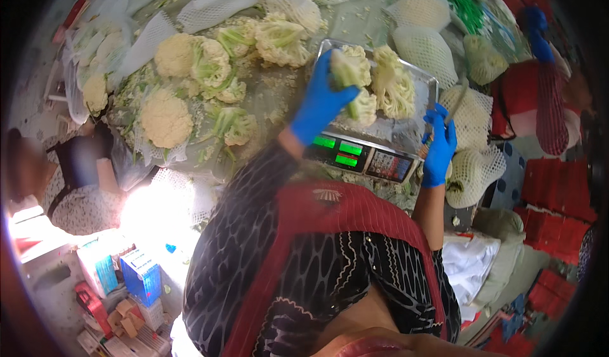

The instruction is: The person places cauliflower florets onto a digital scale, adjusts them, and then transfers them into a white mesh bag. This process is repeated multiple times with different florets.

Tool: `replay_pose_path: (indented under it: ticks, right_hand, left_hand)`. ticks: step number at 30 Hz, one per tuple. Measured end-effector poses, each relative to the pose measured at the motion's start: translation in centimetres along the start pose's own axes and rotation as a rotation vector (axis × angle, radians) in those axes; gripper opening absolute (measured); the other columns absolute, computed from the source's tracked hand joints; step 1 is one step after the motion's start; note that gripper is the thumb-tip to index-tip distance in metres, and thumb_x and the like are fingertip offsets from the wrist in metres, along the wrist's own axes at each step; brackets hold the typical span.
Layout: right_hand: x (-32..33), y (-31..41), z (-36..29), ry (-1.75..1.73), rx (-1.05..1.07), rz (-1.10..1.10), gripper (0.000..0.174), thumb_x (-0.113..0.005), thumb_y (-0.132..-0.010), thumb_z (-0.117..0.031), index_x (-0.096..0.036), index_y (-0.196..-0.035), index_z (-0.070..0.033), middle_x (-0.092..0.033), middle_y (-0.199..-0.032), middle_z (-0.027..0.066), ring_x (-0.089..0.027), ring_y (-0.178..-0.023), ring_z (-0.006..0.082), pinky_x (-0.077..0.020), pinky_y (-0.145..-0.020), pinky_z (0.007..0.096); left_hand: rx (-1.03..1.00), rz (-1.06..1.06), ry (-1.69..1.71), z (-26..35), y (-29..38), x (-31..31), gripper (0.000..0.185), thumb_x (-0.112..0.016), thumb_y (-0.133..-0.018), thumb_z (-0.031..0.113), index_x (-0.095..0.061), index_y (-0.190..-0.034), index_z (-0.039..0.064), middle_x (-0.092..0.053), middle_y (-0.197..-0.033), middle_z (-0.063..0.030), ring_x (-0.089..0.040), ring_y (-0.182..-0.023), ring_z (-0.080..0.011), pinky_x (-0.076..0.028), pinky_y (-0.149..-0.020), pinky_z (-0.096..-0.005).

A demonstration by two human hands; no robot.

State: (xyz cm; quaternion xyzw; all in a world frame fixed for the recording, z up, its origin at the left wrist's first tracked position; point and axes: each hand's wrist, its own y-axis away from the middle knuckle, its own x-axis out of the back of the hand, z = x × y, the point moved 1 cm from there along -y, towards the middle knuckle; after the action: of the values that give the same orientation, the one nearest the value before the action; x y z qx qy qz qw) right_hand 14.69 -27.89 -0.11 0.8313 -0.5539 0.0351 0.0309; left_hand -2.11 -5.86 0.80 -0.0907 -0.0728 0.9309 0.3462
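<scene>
A blue glove covers my left hand (323, 95), which grips a cauliflower piece (349, 67) over the metal tray (411, 131) of a digital scale. More cauliflower pieces (394, 83) lie on that tray. At its right edge, my gloved right hand (440, 143) holds a knife (457, 101), blade pointing up and away. The scale's panel (349, 152) has lit green displays and a keypad. Left of the scale, whole cauliflower heads (166, 118) and cut pieces (235, 126) rest on the table among crumbs and leaves.
Cauliflowers in white foam netting (426, 55) line the table's right side, near green strands (456, 0). Co-workers stand at the left and the upper right. Red crates (554, 188) are stacked at right; boxes (141, 276) stand on the floor at lower left.
</scene>
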Motion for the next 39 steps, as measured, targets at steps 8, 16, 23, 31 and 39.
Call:
replay_pose_path:
  ticks: [8,16,23,31,39]
  right_hand:
    - [-1.4,-1.2,0.2,-0.062,0.060,-0.074,0.034,-0.055,-0.099,-0.022,-0.059,-0.126,-0.003,-0.065,-0.106,0.0042,-0.056,-0.084,0.0084,-0.0404,-0.062,0.0228]
    - [-1.9,-1.6,-0.4,0.038,0.199,-0.141,0.033,-0.053,-0.100,-0.023,-0.059,-0.126,-0.003,-0.065,-0.106,0.0061,-0.056,-0.083,0.0075,-0.0413,-0.062,0.0235]
    - [0.3,-2.2,1.0,-0.078,-0.009,0.085,0.030,-0.055,-0.099,-0.021,-0.060,-0.123,-0.003,-0.066,-0.101,0.0038,-0.058,-0.087,0.0102,-0.0416,-0.063,0.0233]
    - [-0.8,-2.3,-0.4,-0.060,0.058,0.004,0.034,-0.057,-0.097,-0.024,-0.060,-0.124,-0.003,-0.067,-0.103,0.0046,-0.060,-0.089,0.0118,-0.0404,-0.063,0.0240]
    - [-2.7,-2.2,-0.2,-0.037,0.124,-0.086,0.032,-0.055,-0.099,-0.022,-0.061,-0.123,-0.003,-0.067,-0.102,0.0058,-0.061,-0.090,0.0125,-0.0409,-0.062,0.0253]
  left_hand:
    - [0.033,0.293,-0.246,0.4,3.1,14.2,0.081,-0.075,-0.078,0.008,-0.031,-0.145,0.000,-0.042,-0.139,-0.0149,-0.048,-0.123,-0.0246,-0.046,-0.101,-0.0371]
    - [-0.067,0.245,-0.681,-4.7,3.4,16.7,0.070,-0.078,-0.079,0.021,-0.045,-0.135,-0.003,-0.050,-0.131,-0.0216,-0.046,-0.123,-0.0355,-0.038,-0.104,-0.0434]
    - [0.247,0.361,-0.839,-5.5,9.2,22.9,0.062,-0.078,-0.079,0.017,-0.048,-0.130,-0.002,-0.056,-0.122,-0.0166,-0.055,-0.111,-0.0280,-0.046,-0.094,-0.0389]
    - [0.276,0.288,-0.130,1.1,9.5,20.6,0.048,-0.067,-0.084,0.008,-0.049,-0.128,0.003,-0.059,-0.117,-0.0107,-0.060,-0.106,-0.0215,-0.049,-0.091,-0.0321]
    - [-0.213,-0.603,-0.372,0.2,-2.2,4.6,0.063,-0.073,-0.080,0.018,-0.045,-0.135,0.009,-0.043,-0.141,-0.0107,-0.040,-0.132,-0.0283,-0.034,-0.110,-0.0423]
